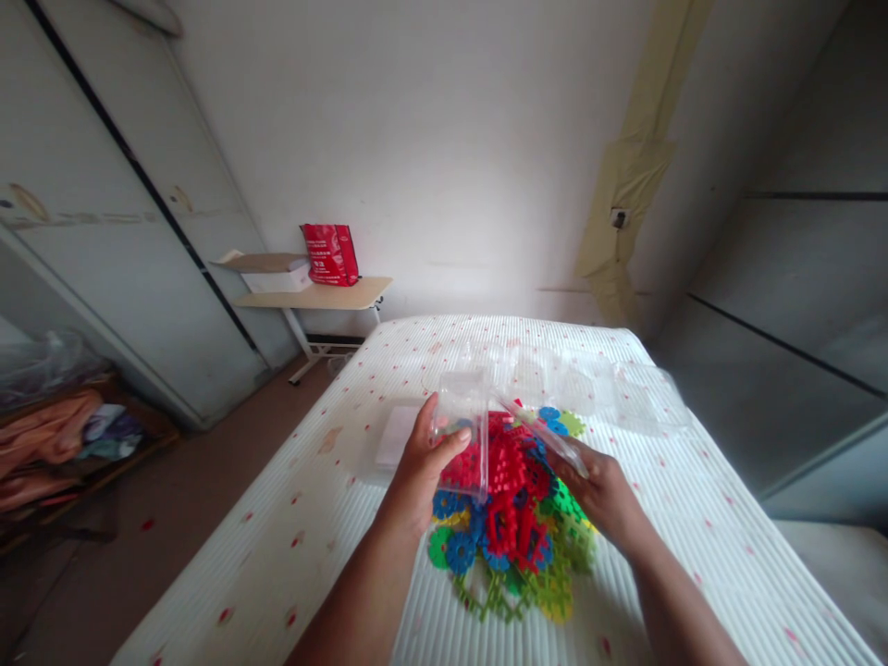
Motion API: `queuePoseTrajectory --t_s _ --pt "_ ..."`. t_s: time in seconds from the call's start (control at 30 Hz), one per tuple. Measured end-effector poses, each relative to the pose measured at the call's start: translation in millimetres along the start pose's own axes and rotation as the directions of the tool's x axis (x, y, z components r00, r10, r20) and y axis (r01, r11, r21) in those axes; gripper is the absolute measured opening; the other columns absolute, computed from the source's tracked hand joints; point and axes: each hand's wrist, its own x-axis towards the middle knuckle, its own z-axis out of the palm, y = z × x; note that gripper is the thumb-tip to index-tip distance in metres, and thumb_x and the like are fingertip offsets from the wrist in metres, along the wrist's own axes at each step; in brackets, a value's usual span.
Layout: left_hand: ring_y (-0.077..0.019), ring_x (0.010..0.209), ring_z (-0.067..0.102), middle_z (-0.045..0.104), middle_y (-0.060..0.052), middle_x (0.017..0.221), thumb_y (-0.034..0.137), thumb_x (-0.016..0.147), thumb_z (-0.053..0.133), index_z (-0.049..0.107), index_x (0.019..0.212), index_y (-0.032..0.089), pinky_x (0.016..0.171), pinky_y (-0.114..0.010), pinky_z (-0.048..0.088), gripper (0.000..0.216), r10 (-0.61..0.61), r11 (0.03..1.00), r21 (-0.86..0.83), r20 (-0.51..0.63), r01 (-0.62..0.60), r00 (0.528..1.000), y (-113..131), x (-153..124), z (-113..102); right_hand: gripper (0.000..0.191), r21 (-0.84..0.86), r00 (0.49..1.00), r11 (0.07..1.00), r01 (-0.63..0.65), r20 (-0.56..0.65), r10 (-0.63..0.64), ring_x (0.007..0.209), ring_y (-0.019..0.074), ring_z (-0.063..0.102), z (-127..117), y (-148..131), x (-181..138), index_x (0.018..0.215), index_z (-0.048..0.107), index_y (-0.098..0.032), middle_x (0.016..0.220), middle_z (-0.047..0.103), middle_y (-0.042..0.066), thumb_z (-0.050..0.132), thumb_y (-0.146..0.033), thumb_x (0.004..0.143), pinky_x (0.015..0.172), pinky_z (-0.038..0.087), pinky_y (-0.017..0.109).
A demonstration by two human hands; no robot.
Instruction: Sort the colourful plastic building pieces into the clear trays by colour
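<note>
My left hand (431,458) grips a clear plastic container (463,398), tilted on its side with its mouth facing right. In my right hand (602,486) is a clear plastic lid (548,433), held by its edge and apart from the container. Beneath both hands lies a pile of plastic interlocking pieces: red pieces (505,467), blue snowflake discs (461,551) and green pieces (492,592), with some yellow among them. Some red shows through the container's wall; whether any pieces are inside, I cannot tell.
Several clear plastic containers (645,393) stand or lie along the back of the bed-like surface (333,518). A pale flat box (397,435) sits left of my left hand. Farther back, a small table (339,294) carries a red bag (331,254) and a white box (274,277).
</note>
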Motion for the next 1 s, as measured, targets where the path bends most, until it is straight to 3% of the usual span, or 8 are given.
queuePoseTrajectory --t_s 0.23,0.5,0.67,0.83,1.0 --pt "-0.0255 0.117 0.051 0.048 -0.010 0.130 0.037 0.063 0.076 0.037 0.136 0.029 0.098 -0.036 0.040 0.083 0.040 0.999 0.011 -0.020 -0.040 0.999 -11.1 7.4 1.5 0.037 -0.044 0.996 0.999 0.022 -0.088 -0.026 0.102 0.0239 0.063 16.2 8.1 -0.4 0.115 0.064 -0.021 0.113 0.067 0.006 0.045 -0.037 0.089 0.088 0.051 0.036" --pt "-0.0273 0.123 0.043 0.043 -0.008 0.136 0.036 0.066 0.073 0.034 0.138 0.031 0.103 -0.041 0.035 0.081 0.290 0.950 0.126 -0.005 -0.287 0.957 -5.4 10.7 -1.2 0.039 0.003 0.984 1.000 -0.008 -0.178 0.008 0.108 0.0238 0.060 21.6 13.0 0.1 0.118 0.062 -0.022 0.116 0.065 0.005 0.047 -0.040 0.087 0.093 0.049 0.038" --pt "-0.0287 0.119 0.045 0.045 -0.008 0.132 0.032 0.061 0.077 0.040 0.135 0.033 0.104 -0.042 0.032 0.083 0.272 0.946 0.184 -0.012 -0.266 0.962 2.0 6.8 2.7 0.039 0.026 0.985 1.000 0.006 -0.175 -0.001 0.112 0.0238 0.058 17.8 11.5 0.5 0.119 0.062 -0.023 0.119 0.063 0.005 0.048 -0.040 0.086 0.096 0.047 0.038" --pt "-0.0301 0.116 0.047 0.048 -0.005 0.130 0.021 0.052 0.080 0.049 0.128 0.034 0.103 -0.043 0.033 0.083 0.283 0.956 0.093 -0.059 -0.277 0.957 15.8 3.7 0.7 0.040 0.013 0.989 1.000 -0.005 -0.148 0.007 0.115 0.0237 0.056 17.7 8.3 0.9 0.121 0.060 -0.022 0.120 0.063 0.005 0.045 -0.040 0.088 0.098 0.045 0.040" --pt "-0.0297 0.115 0.049 0.051 -0.005 0.128 0.021 0.055 0.078 0.050 0.126 0.033 0.097 -0.039 0.040 0.077 0.322 0.946 0.001 -0.134 -0.325 0.937 27.4 2.1 -12.4 0.039 0.000 0.986 1.000 0.000 -0.165 0.000 0.109 0.0236 0.060 20.8 8.9 0.5 0.118 0.062 -0.021 0.117 0.065 0.006 0.047 -0.038 0.087 0.095 0.047 0.038"
